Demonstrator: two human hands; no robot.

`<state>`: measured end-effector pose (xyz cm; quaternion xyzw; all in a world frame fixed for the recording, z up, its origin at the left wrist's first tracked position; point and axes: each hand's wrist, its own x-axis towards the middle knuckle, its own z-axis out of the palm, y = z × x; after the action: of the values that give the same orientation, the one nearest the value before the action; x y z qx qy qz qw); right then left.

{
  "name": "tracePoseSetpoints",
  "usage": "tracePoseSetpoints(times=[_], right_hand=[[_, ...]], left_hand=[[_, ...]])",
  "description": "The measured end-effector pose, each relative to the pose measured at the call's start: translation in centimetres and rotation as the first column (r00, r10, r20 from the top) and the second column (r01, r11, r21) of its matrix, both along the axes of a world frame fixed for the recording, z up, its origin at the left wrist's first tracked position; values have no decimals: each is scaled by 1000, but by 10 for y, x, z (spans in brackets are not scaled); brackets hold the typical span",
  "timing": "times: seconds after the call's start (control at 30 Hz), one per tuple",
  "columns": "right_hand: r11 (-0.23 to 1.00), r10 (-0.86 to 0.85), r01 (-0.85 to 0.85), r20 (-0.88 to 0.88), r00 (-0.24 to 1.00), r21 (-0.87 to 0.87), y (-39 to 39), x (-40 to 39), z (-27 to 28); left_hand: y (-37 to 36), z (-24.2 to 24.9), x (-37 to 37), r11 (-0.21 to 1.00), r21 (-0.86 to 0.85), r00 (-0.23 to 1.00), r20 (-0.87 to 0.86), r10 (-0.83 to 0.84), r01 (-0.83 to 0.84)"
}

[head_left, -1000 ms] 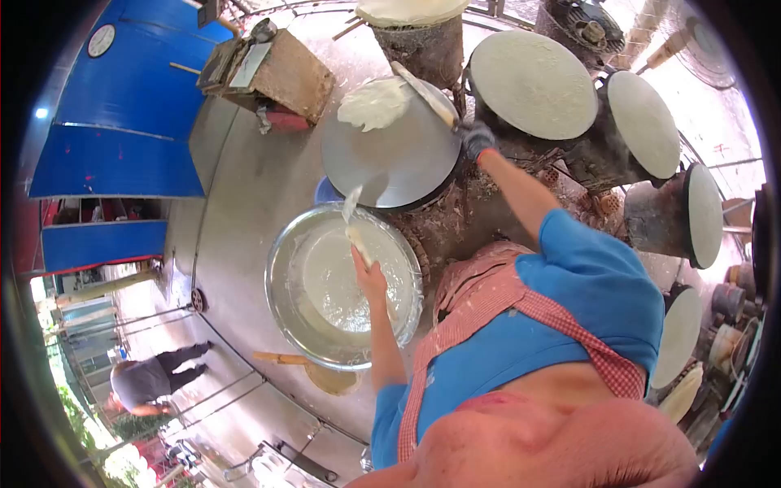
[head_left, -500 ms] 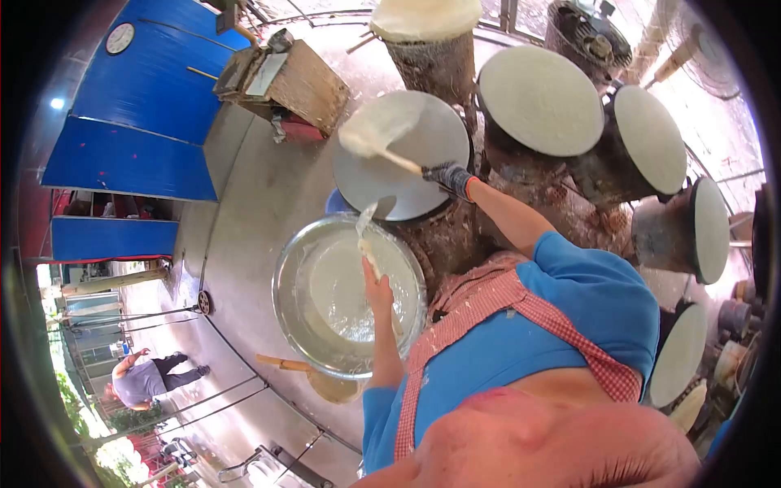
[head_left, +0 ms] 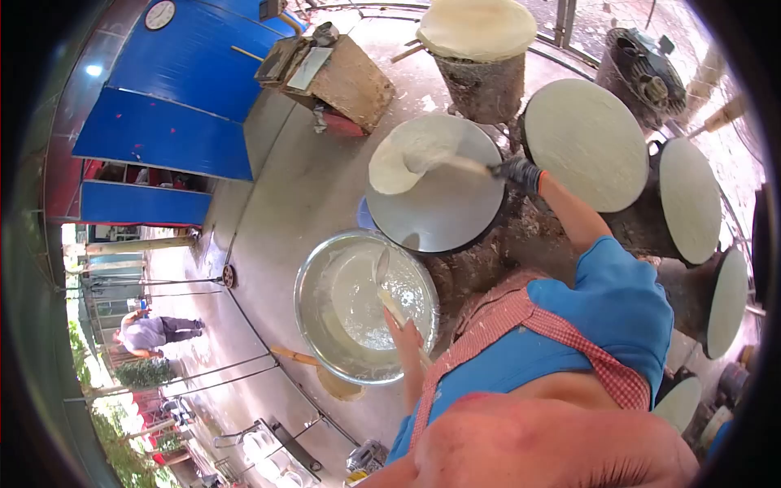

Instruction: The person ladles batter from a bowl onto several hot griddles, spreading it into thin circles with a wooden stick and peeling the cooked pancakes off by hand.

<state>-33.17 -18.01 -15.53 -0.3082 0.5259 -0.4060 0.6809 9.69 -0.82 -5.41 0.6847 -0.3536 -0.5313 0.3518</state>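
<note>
My right hand [head_left: 518, 173], in a dark knitted glove, is closed around the wooden handle of a spreader [head_left: 465, 164]. Its far end is over pale batter [head_left: 394, 172] on the left and far part of a round grey griddle [head_left: 439, 215]. Motion blurs the tool's head. My bare left hand [head_left: 405, 333] grips the handle of a ladle [head_left: 392, 305], whose bowl is over the near part of the wide metal basin [head_left: 303, 313]. White batter [head_left: 358, 305] lies in that basin, just left of and nearer than the griddle.
More drum stoves stand at right, including a batter-covered griddle [head_left: 586, 146]. A drum with a pale round top [head_left: 476, 32] is behind. A wooden box [head_left: 354, 85] stands on the floor. Far left, a person [head_left: 150, 335] stands beyond a cable. A wooden-handled tool [head_left: 338, 382] lies by the basin.
The spreader has swept the batter into a broader curved patch on the griddle. The ladle remains over the basin in my left hand. The whole view has shifted slightly.
</note>
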Motion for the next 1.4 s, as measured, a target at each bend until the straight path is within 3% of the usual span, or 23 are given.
tracePoseSetpoints(times=[0.13, 0.23, 0.3, 0.47, 0.57, 0.7, 0.77, 0.87, 0.93, 1.07, 1.13, 1.23, 1.4], right_hand=[[967, 239, -224, -137, 961, 120, -28, 14, 45], [934, 298, -248, -181, 937, 258, 10, 36, 82], [912, 405, -378, -217, 888, 159, 7, 12, 63], [902, 432, -423, -241, 869, 91, -93, -2, 60], [882, 471, -440, -257, 844, 170, -71, 18, 66], [838, 545, -509, -275, 792, 196, -41, -5, 59], [835, 549, -531, -285, 786, 142, -65, -14, 55], [840, 539, -531, -299, 788, 115, -122, 2, 60], [827, 558, -544, -320, 765, 142, -127, 15, 64], [794, 607, -573, -328, 724, 204, -73, -4, 58], [785, 617, -587, -331, 714, 198, -63, -17, 58], [798, 595, -588, -337, 729, 136, -104, -4, 55], [786, 604, -599, -392, 694, 152, -131, 24, 59]], left_hand=[[19, -8, -6, 970, 138, 977, -45, 208, -200], [26, -15, -1, 959, 217, 972, -109, 207, -180], [41, -10, -3, 957, 223, 965, -140, 222, -188], [57, -16, -7, 922, 304, 926, -216, 311, -238], [65, -28, 2, 900, 361, 921, -204, 333, -246], [81, -30, -5, 888, 305, 900, -159, 405, -346], [77, -20, -10, 901, 262, 904, -165, 395, -346], [80, 3, -24, 932, 242, 960, -11, 280, -269], [83, -6, -18, 907, 258, 925, -98, 367, -332], [94, -11, -17, 881, 287, 907, -81, 414, -377], [100, -23, -14, 829, 295, 853, -78, 516, -475], [111, -26, -7, 846, 306, 850, -168, 500, -437], [111, -10, -16, 831, 326, 846, -141, 514, -450]])
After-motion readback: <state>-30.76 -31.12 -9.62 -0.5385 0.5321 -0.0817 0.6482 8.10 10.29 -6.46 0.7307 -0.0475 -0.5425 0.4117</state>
